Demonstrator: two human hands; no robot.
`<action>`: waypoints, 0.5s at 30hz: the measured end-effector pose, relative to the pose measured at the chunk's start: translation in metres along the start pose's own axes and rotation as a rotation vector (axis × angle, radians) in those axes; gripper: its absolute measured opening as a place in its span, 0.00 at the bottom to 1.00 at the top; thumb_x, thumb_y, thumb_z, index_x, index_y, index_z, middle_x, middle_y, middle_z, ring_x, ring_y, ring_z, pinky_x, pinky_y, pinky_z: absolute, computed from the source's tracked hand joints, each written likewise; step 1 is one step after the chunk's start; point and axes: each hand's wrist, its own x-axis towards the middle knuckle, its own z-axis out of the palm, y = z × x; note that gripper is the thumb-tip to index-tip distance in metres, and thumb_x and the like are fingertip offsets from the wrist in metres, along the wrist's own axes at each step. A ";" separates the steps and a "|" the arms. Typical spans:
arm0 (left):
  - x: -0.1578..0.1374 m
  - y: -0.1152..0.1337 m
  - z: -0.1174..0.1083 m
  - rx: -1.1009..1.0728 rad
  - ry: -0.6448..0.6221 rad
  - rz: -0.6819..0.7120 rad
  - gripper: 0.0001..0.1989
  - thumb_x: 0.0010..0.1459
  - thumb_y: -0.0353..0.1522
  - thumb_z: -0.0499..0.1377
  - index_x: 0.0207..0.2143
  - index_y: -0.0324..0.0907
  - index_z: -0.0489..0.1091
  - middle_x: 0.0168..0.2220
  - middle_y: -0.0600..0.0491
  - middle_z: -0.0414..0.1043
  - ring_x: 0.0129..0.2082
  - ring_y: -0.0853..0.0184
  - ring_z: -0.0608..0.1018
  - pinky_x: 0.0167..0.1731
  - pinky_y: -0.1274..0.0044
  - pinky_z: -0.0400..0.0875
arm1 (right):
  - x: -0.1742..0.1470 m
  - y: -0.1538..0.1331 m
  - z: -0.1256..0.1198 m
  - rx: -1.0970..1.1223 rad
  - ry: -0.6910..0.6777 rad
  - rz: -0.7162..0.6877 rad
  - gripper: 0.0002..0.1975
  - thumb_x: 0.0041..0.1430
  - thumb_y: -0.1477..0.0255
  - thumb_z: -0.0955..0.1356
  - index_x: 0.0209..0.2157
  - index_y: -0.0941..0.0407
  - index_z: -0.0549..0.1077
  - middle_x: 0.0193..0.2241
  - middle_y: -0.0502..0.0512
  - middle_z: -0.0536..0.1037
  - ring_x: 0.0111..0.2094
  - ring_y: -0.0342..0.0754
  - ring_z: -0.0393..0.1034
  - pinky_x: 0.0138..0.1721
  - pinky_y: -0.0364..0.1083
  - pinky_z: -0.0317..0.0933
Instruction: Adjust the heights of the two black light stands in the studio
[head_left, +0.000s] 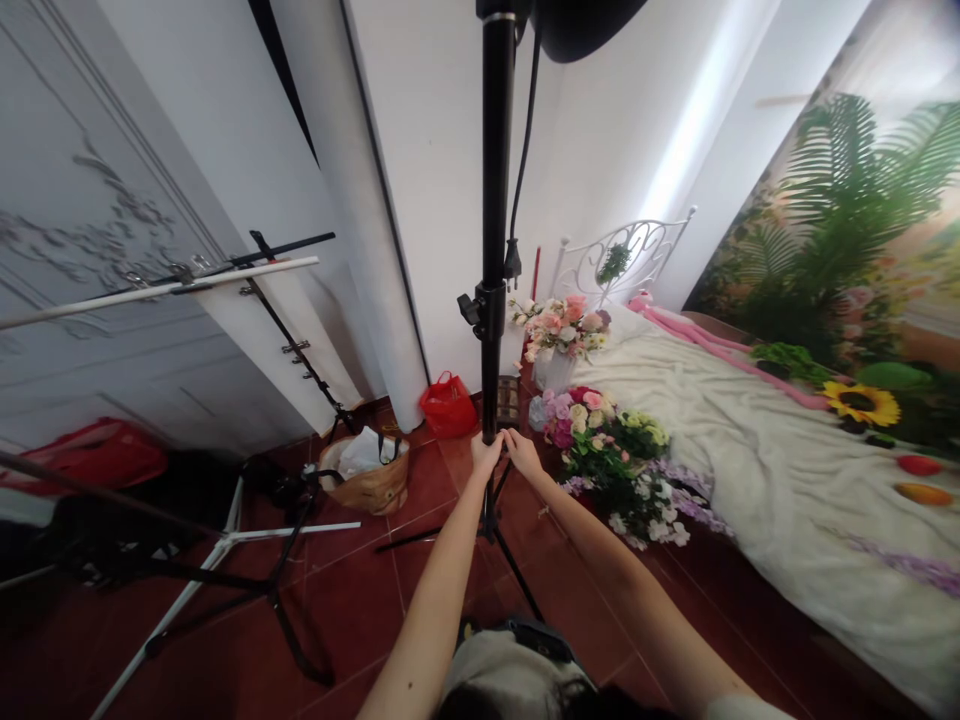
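A black light stand (498, 170) rises upright in front of me, with a dark lamp head (585, 25) at its top. My left hand (486, 456) is closed around the lower pole. My right hand (523, 455) meets it from the other side, its fingers pinched against the stand near the left fingertips. Whatever part lies under those fingers is hidden. Above both hands, a clamp collar with a knob (471, 309) joins the pole sections. A cable with a plug (512, 262) hangs beside the pole. The stand's legs (519, 575) spread on the floor below.
Artificial flowers (600, 430) stand close on the right, beside a bed with a cream blanket (750, 450). A red bag (448, 405) and a woven basket (375, 480) sit ahead to the left. White and black stand legs (225, 545) spread across the left floor.
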 end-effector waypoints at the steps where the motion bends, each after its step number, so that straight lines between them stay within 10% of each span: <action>1: 0.000 0.000 0.000 0.007 -0.003 0.002 0.10 0.44 0.36 0.61 0.21 0.38 0.68 0.19 0.53 0.69 0.18 0.72 0.69 0.18 0.82 0.62 | 0.001 -0.002 -0.001 -0.056 -0.016 -0.002 0.22 0.63 0.57 0.52 0.35 0.54 0.70 0.28 0.52 0.76 0.29 0.45 0.70 0.32 0.40 0.60; 9: 0.003 -0.002 -0.001 0.033 0.020 0.021 0.08 0.43 0.34 0.61 0.20 0.38 0.68 0.19 0.53 0.69 0.20 0.72 0.70 0.20 0.81 0.62 | 0.023 -0.019 -0.002 -0.328 -0.193 0.296 0.22 0.65 0.64 0.52 0.43 0.58 0.71 0.28 0.57 0.78 0.29 0.45 0.72 0.32 0.40 0.60; 15: 0.003 -0.005 -0.001 0.076 0.035 -0.008 0.08 0.42 0.34 0.61 0.19 0.38 0.67 0.18 0.54 0.68 0.19 0.71 0.70 0.20 0.81 0.62 | 0.051 -0.029 -0.004 -0.384 -0.453 0.378 0.16 0.58 0.68 0.63 0.25 0.64 0.75 0.16 0.60 0.74 0.22 0.48 0.70 0.28 0.42 0.61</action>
